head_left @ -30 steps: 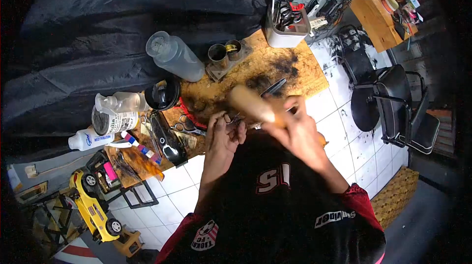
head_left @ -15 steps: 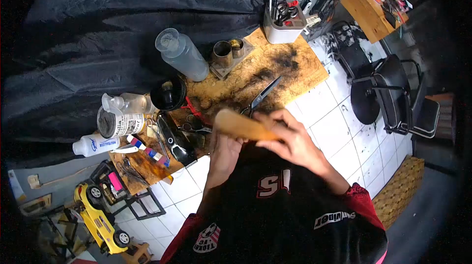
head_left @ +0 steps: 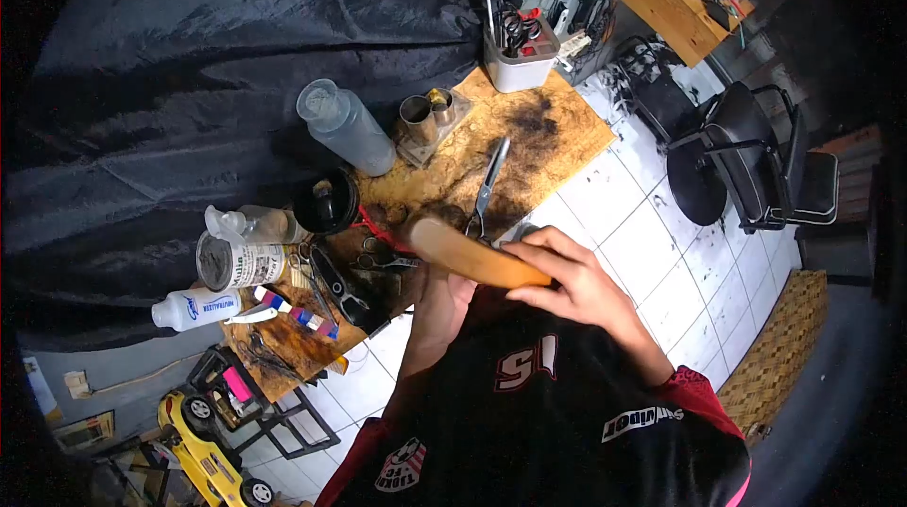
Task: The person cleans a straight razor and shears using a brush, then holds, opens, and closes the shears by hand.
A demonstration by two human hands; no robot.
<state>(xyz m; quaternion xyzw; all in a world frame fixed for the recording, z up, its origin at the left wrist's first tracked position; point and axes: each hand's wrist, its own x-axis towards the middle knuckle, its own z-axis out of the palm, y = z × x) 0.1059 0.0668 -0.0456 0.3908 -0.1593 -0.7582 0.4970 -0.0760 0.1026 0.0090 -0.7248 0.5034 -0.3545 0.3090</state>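
My right hand (head_left: 572,278) is closed on the right end of a curved, light-brown wooden piece (head_left: 477,257), which looks like the back of a brush; its underside is out of sight. Behind it, a pair of metal scissors (head_left: 488,181) points up with its blades together. The scissors' handles run down behind the wood to my left hand (head_left: 439,304), which appears to grip them, though the wood covers most of its fingers. Beyond them lies a wooden tabletop (head_left: 576,134) strewn with dark hair clippings.
A clear spray-type bottle (head_left: 350,129), metal cups (head_left: 419,120), a black bowl (head_left: 326,203) and a white tool container (head_left: 522,68) stand on the table. Black clippers (head_left: 337,288), other scissors (head_left: 383,258) and a white bottle (head_left: 196,309) are at left. A black chair (head_left: 746,153) stands right.
The scissors have swung from slanting right to nearly upright. The wooden piece has tilted, its right end lower, along with my right hand. The whole view has shifted slightly.
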